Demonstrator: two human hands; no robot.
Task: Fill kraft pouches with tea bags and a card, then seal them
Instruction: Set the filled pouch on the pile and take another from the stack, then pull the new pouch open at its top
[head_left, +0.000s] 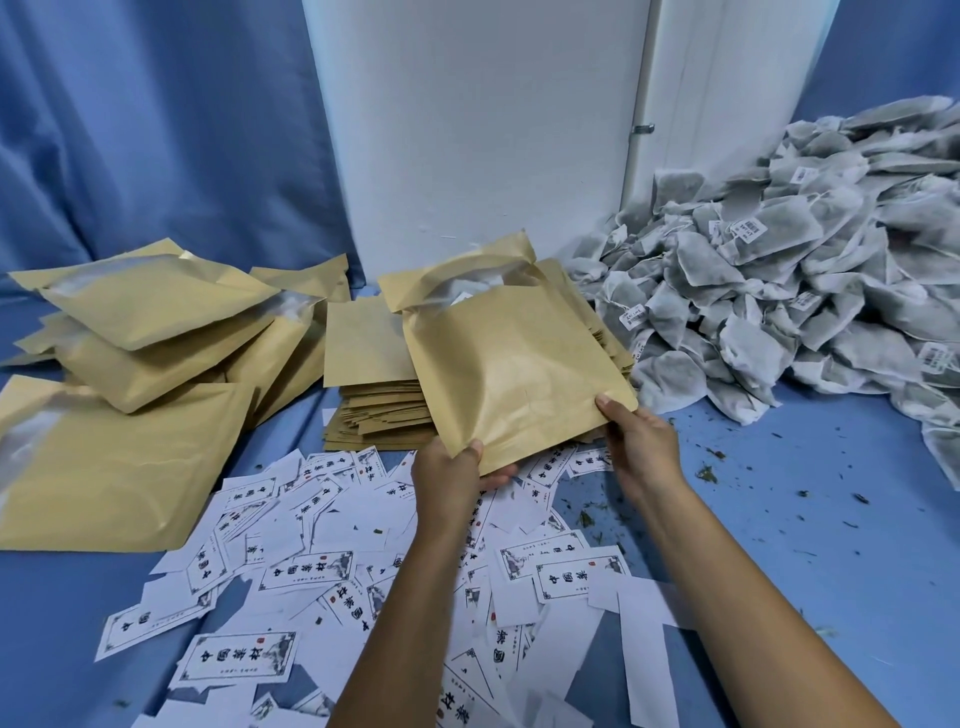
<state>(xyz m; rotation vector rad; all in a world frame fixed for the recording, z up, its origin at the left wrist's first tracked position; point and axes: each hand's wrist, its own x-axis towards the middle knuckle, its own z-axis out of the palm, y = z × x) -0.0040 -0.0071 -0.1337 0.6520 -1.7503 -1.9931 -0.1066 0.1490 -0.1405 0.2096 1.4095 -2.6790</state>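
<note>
Tabletop (779, 519): covered in blue cloth, with dark tea crumbs scattered on its right part.
Backdrop: blue curtain (156, 130) at left, white panel (467, 130) behind centre.
Tea bag heap (805, 291): large grey-white mound at right, strings and printed tags showing among the bags.
Filled pouches (156, 332): several bulging kraft pouches piled at left, mouths agape, pale contents visible inside.
Card scatter (322, 566): white printed cards with black characters and red seals, spread loosely over the near centre, many overlapping, some face down.
Empty pouch stack (374, 395): flat kraft pouches stacked at centre, behind the cards.
Held pouch (509, 358): kraft pouch lifted above the stack and the cards, tilted, mouth pointing away and gaping; white tea bags show in the opening.
Left hand (449, 475): grip grasping the pouch's near left bottom corner, thumb on top, fingers beneath.
Right hand (641, 441): grip pinching the pouch's near right bottom corner, thumb on top.
</note>
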